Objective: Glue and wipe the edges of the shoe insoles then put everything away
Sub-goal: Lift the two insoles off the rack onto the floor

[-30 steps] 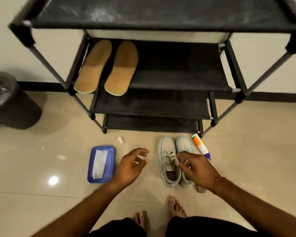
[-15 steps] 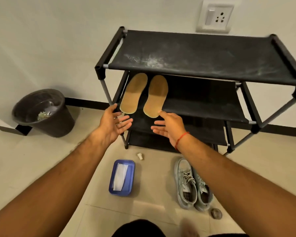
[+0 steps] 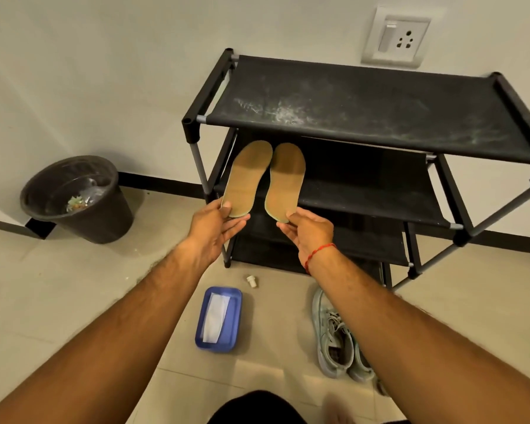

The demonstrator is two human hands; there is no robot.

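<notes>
Lying side by side on the middle shelf [image 3: 364, 191], heels overhanging its front edge, the left insole [image 3: 247, 179] and right insole [image 3: 285, 179] look thin, light and floppy, so the heel is the sensible hold. The left hand [image 3: 214, 224] has its grip pinched on one heel, thumb on top, fingers beneath; the right hand [image 3: 311, 231] pinches the other.

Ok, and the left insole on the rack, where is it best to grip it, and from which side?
At its heel end, from the front of the rack. The left insole lies flat on the second shelf, toe toward the wall, and only the heel sticks out past the front edge. A pinch fits there, thumb on top, fingers below, as the left hand does.
</notes>
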